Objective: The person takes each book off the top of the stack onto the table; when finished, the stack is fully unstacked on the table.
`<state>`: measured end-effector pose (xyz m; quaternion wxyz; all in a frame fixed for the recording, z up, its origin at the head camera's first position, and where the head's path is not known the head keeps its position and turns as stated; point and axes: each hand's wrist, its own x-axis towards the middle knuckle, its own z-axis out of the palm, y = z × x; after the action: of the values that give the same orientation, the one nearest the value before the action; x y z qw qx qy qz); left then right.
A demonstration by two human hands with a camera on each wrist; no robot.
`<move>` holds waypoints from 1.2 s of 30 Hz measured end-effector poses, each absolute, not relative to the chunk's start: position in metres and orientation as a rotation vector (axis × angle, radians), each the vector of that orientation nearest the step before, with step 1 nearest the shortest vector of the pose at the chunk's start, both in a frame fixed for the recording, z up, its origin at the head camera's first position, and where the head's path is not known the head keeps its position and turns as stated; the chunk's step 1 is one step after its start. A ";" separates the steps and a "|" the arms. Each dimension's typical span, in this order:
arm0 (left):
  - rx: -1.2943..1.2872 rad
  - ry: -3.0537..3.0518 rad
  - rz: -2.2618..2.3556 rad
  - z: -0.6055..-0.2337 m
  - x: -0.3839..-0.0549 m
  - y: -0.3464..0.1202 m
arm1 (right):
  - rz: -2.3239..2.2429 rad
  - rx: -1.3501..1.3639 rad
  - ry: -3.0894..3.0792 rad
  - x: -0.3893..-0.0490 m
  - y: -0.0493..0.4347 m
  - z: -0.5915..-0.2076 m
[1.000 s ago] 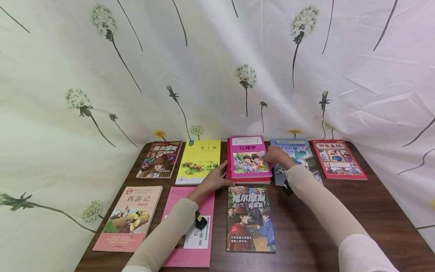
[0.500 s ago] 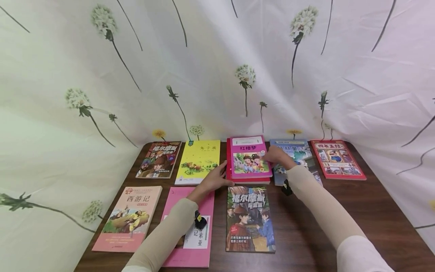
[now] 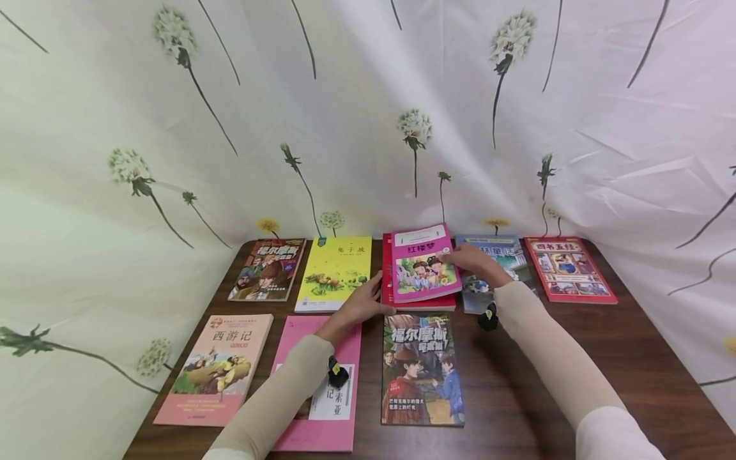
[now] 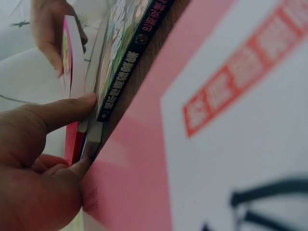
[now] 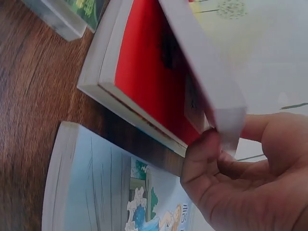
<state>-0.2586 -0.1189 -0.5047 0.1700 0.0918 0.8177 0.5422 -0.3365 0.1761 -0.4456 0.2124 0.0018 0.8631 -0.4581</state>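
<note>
My right hand (image 3: 477,263) pinches the right edge of a magenta picture-cover book (image 3: 418,240), thumb and fingers on either side of it in the right wrist view. That book is tilted, its right side raised off the red book (image 5: 149,72) below. The red book lies flat, with another block of pages showing under it in the right wrist view. At its lower left corner, my left hand (image 3: 361,303) holds the stack, thumb by the front edge and fingers along the left side. In the left wrist view the left hand's fingers (image 4: 67,111) touch the book edges.
On the dark wooden table (image 3: 609,358), a yellow book (image 3: 339,271) lies left of the stack and a blue one (image 3: 508,255) right. A detective-cover book (image 3: 422,377) is in front. Pink (image 3: 322,434), peach (image 3: 198,409) and red-framed (image 3: 572,271) books lie around. A dandelion-print curtain (image 3: 345,128) hangs behind.
The magenta book's right side has risen and the book has turned slightly, lifted by my right hand off the red book. My left hand has stayed in place.
</note>
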 end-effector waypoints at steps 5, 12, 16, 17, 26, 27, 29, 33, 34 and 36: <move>0.260 2.320 1.542 -0.504 -0.258 -0.119 | -1.343 0.047 2.366 -0.336 0.177 -0.446; 0.241 2.306 1.549 -0.503 -0.258 -0.118 | -1.436 0.063 2.344 -0.335 0.178 -0.444; 0.240 2.315 1.556 -0.504 -0.259 -0.119 | -1.475 0.043 2.338 -0.333 0.179 -0.442; 0.241 2.315 1.558 -0.504 -0.259 -0.119 | -1.485 0.041 2.334 -0.333 0.179 -0.442; 0.243 2.318 1.562 -0.504 -0.259 -0.119 | -1.539 0.061 2.354 -0.326 0.181 -0.440; 0.246 2.321 1.562 -0.504 -0.259 -0.119 | -1.539 0.057 2.360 -0.325 0.182 -0.440; 0.246 2.323 1.563 -0.505 -0.260 -0.119 | -1.547 0.055 2.363 -0.323 0.184 -0.438; 0.241 2.321 1.562 -0.505 -0.260 -0.118 | -1.572 0.052 2.351 -0.319 0.187 -0.436; 0.236 2.319 1.562 -0.505 -0.260 -0.118 | -1.579 0.053 2.345 -0.319 0.188 -0.435; 0.234 2.316 1.563 -0.505 -0.260 -0.118 | -1.584 0.054 2.342 -0.316 0.190 -0.434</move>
<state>-0.2602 -0.1181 -0.5050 0.1682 0.0824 0.8143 0.5494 -0.3165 0.1898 -0.4337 0.1562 0.0190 0.8180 -0.5532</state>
